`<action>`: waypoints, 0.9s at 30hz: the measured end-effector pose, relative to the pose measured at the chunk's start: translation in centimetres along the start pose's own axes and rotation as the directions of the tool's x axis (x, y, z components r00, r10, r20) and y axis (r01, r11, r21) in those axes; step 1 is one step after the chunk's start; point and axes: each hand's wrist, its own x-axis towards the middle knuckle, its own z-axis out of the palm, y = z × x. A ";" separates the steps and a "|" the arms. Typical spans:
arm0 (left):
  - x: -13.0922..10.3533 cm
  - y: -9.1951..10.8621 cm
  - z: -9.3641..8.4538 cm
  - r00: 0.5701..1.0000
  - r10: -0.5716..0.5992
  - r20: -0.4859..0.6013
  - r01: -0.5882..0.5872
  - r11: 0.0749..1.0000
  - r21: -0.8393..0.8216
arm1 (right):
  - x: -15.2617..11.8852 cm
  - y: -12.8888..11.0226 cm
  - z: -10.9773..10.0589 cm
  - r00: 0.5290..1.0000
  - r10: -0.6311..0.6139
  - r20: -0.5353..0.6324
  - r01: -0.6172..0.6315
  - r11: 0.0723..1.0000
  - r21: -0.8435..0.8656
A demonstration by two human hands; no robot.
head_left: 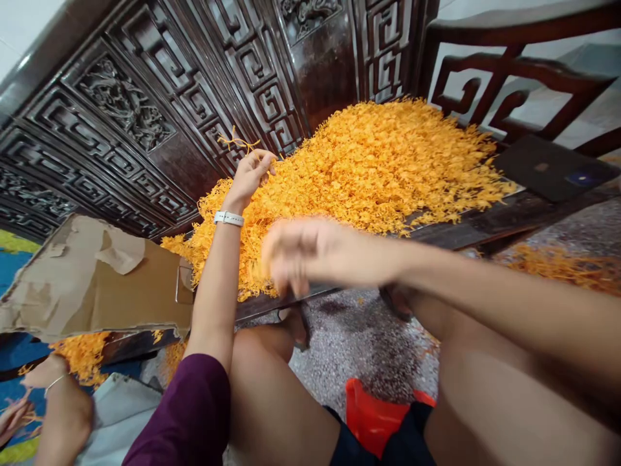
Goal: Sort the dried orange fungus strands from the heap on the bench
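Note:
A large heap of small orange branched strands (378,168) covers the seat of a dark carved wooden bench. My left hand (252,171), with a pale band on its wrist, is at the heap's back left edge against the backrest. Its fingers are curled and pinch a thin orange branched strand (237,141) that sticks out above the knuckles. Over the front of the heap, my right hand (315,252) is smeared by motion. Its fingers look bent, but whether they hold anything does not show.
A torn cardboard sheet (97,285) stands at the heap's left end. A dark flat device (548,168) lies at the bench's right end. Another person's hand (46,375) is at lower left beside more orange strands. Below me is a red plastic stool (373,417).

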 end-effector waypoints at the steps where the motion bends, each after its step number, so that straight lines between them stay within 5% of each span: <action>1: -0.3 0.3 -0.1 1.000 -0.015 0.006 0.015 1.000 -0.017 | 0.4 0.2 -1.8 0.960 -0.020 -0.279 0.048 0.994 0.094; 3: -0.7 1.1 -0.3 1.000 -0.028 0.009 0.028 0.999 -0.041 | 1.0 1.1 -5.5 0.790 0.042 -0.612 0.102 0.974 0.200; 5: -1.0 2.1 -0.4 0.999 -0.029 0.026 0.030 0.999 -0.042 | 1.3 2.6 -8.7 0.654 0.122 -0.747 0.070 0.973 0.220; 7: -1.3 3.2 -0.3 0.996 -0.033 0.079 0.035 0.999 -0.034 | 1.4 4.2 -10.5 0.581 0.185 -0.793 0.027 0.969 0.245; 9: -1.7 4.4 0.0 0.987 -0.045 0.155 0.050 0.998 -0.033 | 1.3 5.1 -10.9 0.558 0.177 -0.810 0.002 0.977 0.215; 13: -2.5 6.6 1.4 0.971 -0.031 0.237 0.034 0.999 -0.006 | 1.5 5.1 -9.6 0.604 0.040 -0.796 -0.041 0.999 0.020; 17: -2.8 8.0 3.2 0.954 0.026 0.299 -0.034 0.999 0.022 | 1.6 5.0 -9.4 0.702 -0.029 -0.712 -0.069 0.992 -0.109; 22: -2.1 7.3 4.0 0.944 0.091 0.316 -0.117 0.991 0.065 | 1.2 4.1 -9.9 0.736 -0.211 -0.644 -0.034 0.938 -0.346; 25: -1.1 5.4 3.6 0.953 0.156 0.261 -0.197 0.970 0.141 | 0.8 2.4 -7.1 0.873 -0.246 -0.421 -0.002 0.861 -0.509; 27: -0.2 3.9 3.0 0.959 0.198 0.203 -0.243 0.943 0.227 | 0.3 1.2 -3.6 0.988 -0.123 -0.093 0.058 0.856 -0.514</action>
